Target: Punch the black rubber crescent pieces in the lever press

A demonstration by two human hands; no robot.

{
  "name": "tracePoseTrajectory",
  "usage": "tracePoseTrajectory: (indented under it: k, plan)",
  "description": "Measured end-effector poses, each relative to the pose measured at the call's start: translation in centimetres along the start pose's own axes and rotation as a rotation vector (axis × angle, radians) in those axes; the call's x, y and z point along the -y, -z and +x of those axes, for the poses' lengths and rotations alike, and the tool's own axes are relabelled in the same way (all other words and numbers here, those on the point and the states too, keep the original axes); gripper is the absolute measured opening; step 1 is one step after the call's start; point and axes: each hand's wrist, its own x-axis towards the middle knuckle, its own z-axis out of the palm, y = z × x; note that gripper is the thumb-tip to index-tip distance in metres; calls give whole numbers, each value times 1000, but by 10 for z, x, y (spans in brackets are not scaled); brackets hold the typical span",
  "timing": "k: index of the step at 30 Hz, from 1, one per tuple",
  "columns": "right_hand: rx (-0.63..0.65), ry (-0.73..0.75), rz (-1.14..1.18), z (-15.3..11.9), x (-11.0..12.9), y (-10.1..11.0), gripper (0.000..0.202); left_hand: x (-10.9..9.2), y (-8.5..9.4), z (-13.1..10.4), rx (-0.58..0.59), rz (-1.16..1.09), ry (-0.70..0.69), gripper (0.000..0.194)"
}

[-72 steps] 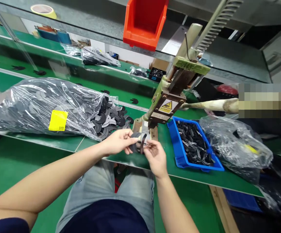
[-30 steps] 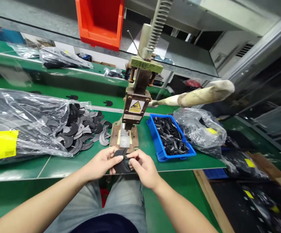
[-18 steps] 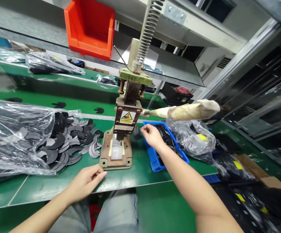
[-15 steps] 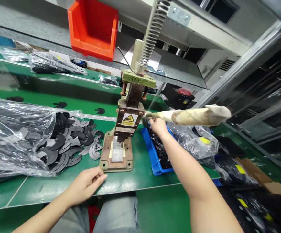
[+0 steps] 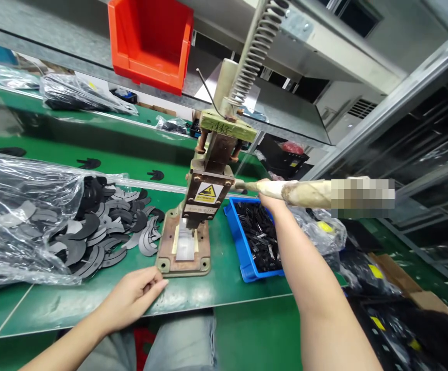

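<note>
My left hand point(image 5: 140, 292) rests on the green table's front edge, loosely curled, beside the base plate point(image 5: 167, 264) of a hand press point(image 5: 205, 195); whether anything is between its fingers is hidden. My right hand point(image 5: 270, 200) is beyond the press's wrapped lever point(image 5: 309, 192), partly covered by it, at the far right corner of a blue tray point(image 5: 247, 268). Its fingers are hidden behind the lever. Small black parts point(image 5: 258, 234) fill the tray. Left of the press lies a pile of grey and black curved pieces point(image 5: 108, 226).
A large clear plastic bag point(image 5: 22, 221) covers the table's left side. An orange bin point(image 5: 150, 72) sits on the shelf above. Bagged parts point(image 5: 328, 226) lie right of the tray. Several black pieces point(image 5: 89, 163) are spread along the back.
My right hand has shifted right and slightly down, exposing more of the tray's black parts. My left hand stays by the base plate. The view has moved slightly.
</note>
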Motion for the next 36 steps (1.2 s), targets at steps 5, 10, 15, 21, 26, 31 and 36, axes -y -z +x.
tracePoseTrajectory:
  k: [5, 10, 15, 21, 26, 31, 36]
  plan:
    - [468, 7, -90, -71, -9, 11, 34, 0, -2, -1, -2, -10, 9, 34]
    - [615, 17, -195, -119, -2, 3, 39, 0, -3, -2, 2, 5, 5, 34]
    - [528, -23, -244, -130, 3, -3, 35, -5, 0, -3, -10, 18, 10, 34]
    - [270, -49, -141, -140, -1, 12, 24, -5, 0, -4, -11, -20, 34, 36]
    - [34, -46, 26, -172, 24, 27, 28, -8, 1, -5, -83, -91, 57, 34]
    - [79, 204, 187, -234, 97, 11, 19, -42, 4, -6, -214, -160, -27, 22]
    - [228, 460, 234, -270, 156, -12, 10, -73, 1, -1, -145, -83, -252, 42]
